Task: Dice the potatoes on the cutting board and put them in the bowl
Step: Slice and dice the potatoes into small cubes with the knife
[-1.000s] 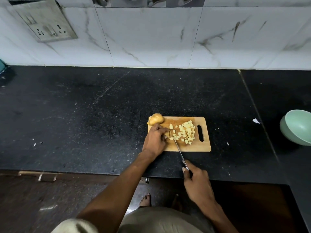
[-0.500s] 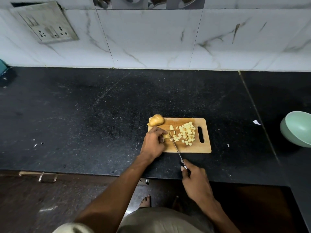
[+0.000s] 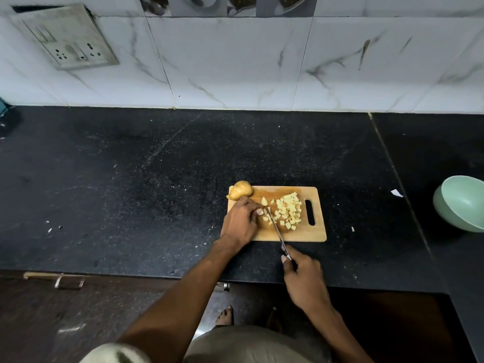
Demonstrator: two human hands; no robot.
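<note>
Knife (image 3: 277,228) down again beside left hand (image 3: 239,221), pinching potato strip; right hand (image 3: 303,279) clenched on handle. Dice (image 3: 288,209) piling mid-board (image 3: 314,235), bowl (image 3: 461,203) waiting.

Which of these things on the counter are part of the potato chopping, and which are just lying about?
Part of the job:
cutting board
diced potato
whole potato
knife, held by the right hand
left hand, steadying the piece being cut
green bowl

Just lying about:
wall socket
white scrap on the counter
</note>
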